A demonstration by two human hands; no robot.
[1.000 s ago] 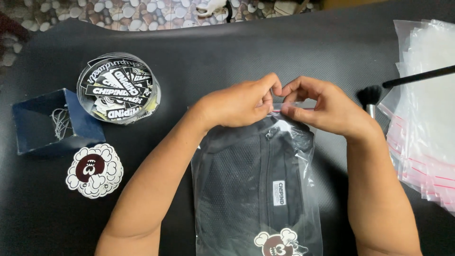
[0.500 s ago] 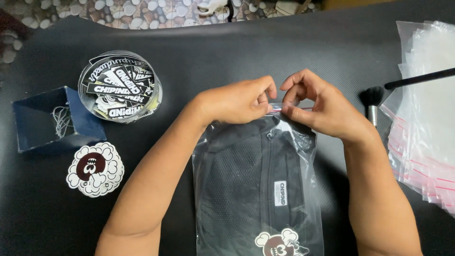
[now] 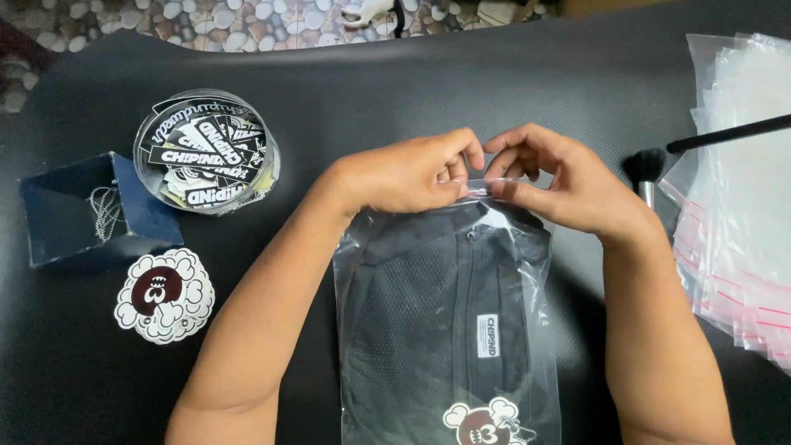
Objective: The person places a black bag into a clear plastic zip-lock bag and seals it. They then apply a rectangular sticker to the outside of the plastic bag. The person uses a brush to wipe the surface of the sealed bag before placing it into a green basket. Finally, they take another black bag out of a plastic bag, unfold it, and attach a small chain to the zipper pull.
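Box: a dark blue open cardboard box (image 3: pixel 95 210) at the far left of the black table (image 3: pixel 395 91), a thin metal chain lying inside it.
Tub: a round clear plastic tub (image 3: pixel 206 152) of black-and-white stickers, just beside the box.
Sticker: a cloud-shaped white and brown sticker (image 3: pixel 164 296) flat on the table, just in front of the box.
Left hand: the left hand (image 3: pixel 404 173) has its grip pinched together on the top edge of the bag.
Bag: a clear plastic zip bag (image 3: pixel 449 330) holding a black mesh pouch lies flat at the table's middle, below both hands.
Right hand: the right hand (image 3: pixel 560 181) has its grip clamped on the same edge, fingertips almost touching the left's.
Brush: a black soft-bristled brush (image 3: pixel 651 165), near the right hand.
Stack: a pile of empty clear zip bags (image 3: pixel 741 206) at the far right.
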